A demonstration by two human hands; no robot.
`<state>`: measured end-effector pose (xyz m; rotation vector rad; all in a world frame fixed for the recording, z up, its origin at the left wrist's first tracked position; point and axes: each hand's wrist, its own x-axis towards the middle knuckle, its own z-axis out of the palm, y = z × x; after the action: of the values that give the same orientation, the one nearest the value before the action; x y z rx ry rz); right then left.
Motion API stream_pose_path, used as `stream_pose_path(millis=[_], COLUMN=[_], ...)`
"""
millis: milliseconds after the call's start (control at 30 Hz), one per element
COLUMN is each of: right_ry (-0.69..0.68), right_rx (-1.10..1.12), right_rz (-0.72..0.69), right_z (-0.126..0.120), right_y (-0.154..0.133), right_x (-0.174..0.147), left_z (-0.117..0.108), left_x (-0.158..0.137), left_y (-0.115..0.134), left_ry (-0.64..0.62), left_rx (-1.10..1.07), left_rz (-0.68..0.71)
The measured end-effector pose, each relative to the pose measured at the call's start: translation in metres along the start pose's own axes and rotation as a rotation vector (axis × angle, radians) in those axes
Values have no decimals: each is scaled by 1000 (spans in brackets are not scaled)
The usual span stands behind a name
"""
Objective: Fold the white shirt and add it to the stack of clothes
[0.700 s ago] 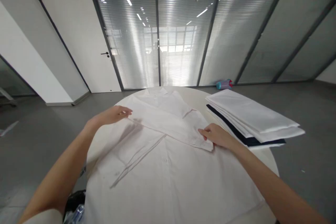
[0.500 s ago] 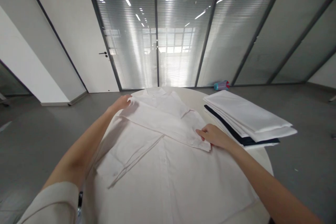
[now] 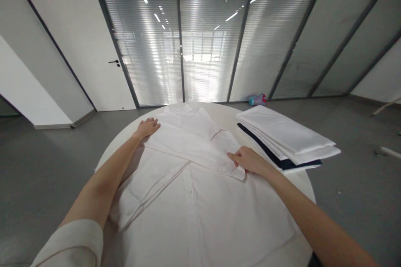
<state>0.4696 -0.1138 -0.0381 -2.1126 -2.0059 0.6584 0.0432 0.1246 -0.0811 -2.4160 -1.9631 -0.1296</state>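
A white button-up shirt (image 3: 216, 208) lies front up over the round table, its collar at the far side. Both sleeves are crossed over the chest. My left hand (image 3: 148, 128) rests flat on the shirt's left shoulder, fingers stretched out and holding nothing. At the right, my right hand (image 3: 249, 159) pinches the cuff end of the sleeve that runs across the chest from the left shoulder. The fingertips under the cloth are partly hidden.
A stack of folded white and dark garments (image 3: 285, 135) sits at the table's right edge. The white round table (image 3: 109, 152) shows along its left rim. Behind, on the floor, lies a blue and red object (image 3: 257, 99) beside the glass partition (image 3: 206, 50).
My left hand has gone from gripping the shoulder's edge to lying flat on it. My right hand stays at the cuff. The whole view has shifted slightly.
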Motion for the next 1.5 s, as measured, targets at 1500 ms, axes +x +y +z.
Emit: stream_pose_path(millis=[1500], right_ry=[-54], right_rx=[7], right_rz=[-13], right_z=[-2], right_y=[4], right_x=[2], left_z=[1], left_x=[-33], left_y=[61], left_ry=[86], left_rx=[-60], left_rz=[194])
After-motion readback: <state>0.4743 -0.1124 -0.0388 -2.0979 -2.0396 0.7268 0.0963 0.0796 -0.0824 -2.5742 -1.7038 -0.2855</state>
